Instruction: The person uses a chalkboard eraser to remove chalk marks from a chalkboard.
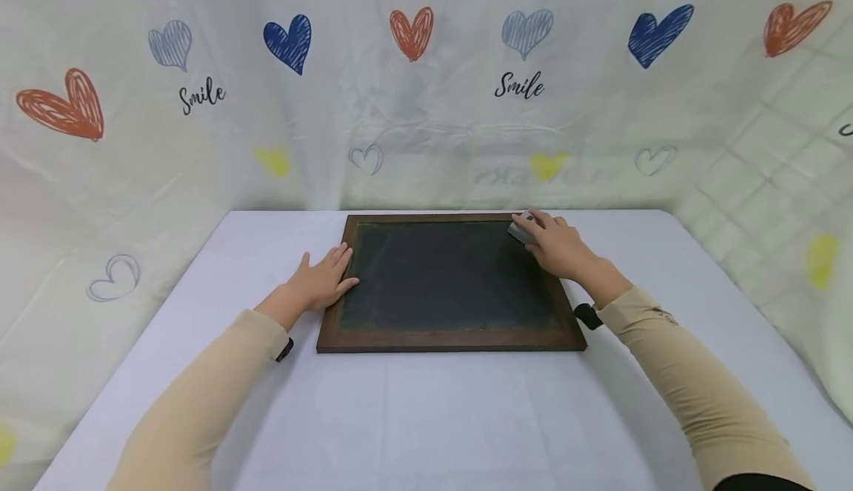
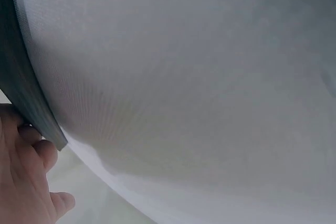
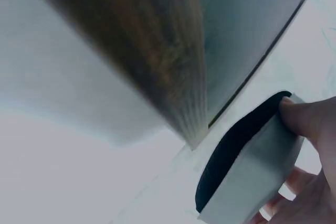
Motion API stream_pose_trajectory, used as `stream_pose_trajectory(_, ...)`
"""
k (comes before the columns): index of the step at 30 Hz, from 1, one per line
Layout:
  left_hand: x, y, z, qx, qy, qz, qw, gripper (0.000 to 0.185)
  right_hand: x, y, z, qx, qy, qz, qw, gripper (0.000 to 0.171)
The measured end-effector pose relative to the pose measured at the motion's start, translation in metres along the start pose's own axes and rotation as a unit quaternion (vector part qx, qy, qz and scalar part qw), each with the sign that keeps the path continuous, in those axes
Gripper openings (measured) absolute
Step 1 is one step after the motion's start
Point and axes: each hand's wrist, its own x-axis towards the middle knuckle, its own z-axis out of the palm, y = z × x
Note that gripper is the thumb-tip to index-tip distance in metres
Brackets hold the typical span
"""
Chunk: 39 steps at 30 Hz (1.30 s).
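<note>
Two hands at work, one tool between them. Right hand point(image 1: 560, 245) curls its fingers and thumb round a small grey eraser block point(image 1: 523, 229) and holds it at the far right corner of the chalkboard point(image 1: 446, 276). In the right wrist view I see the thumb point(image 3: 307, 116) clamped on the block's grey back, with its black felt face point(image 3: 236, 148) turned toward the board's corner; I judge the grip sits on the back so the felt stays free to meet the slate.

Left hand point(image 1: 324, 280) lies flat with its fingers straight, and the fingertips rest on the board's left wooden frame point(image 1: 338, 284). It holds nothing. I read this as bracing, so the board does not slide on the cloth. The left wrist view shows the fingers point(image 2: 31, 156) against the frame's dark edge point(image 2: 29, 98).

Chalkboard lies flat near the middle of the table, long side toward me, on a pale tablecloth point(image 1: 426, 409). Slate looks dark and smeared; I cannot make out any writing.

Behind the table hangs a curtain point(image 1: 413, 106) printed with hearts and the word "Smile".
</note>
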Motion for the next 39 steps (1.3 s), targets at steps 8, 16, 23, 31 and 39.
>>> stream_pose_trajectory(8,-0.002,-0.001,0.002,-0.001,0.007,0.003,1.0,0.074,-0.009,0.016,-0.007,0.003,0.008,0.049,0.999,0.056)
stream_pose_trajectory(16,-0.002,-0.002,0.002,-0.007,0.01,0.0,0.9999,0.074,-0.016,0.037,-0.013,0.004,0.037,0.083,0.996,0.052)
stream_pose_trajectory(23,-0.001,-0.003,0.001,-0.005,0.014,0.0,0.9999,0.075,-0.027,0.058,-0.012,0.012,0.038,0.113,0.993,0.052)
stream_pose_trajectory(31,-0.003,-0.002,-0.001,-0.004,0.012,0.0,0.9999,0.075,-0.043,0.088,-0.01,0.027,0.018,0.153,0.988,0.055)
stream_pose_trajectory(39,0.0,-0.005,0.004,0.003,0.001,-0.001,1.0,0.075,-0.058,0.111,0.0,0.025,-0.016,0.18,0.983,0.057)
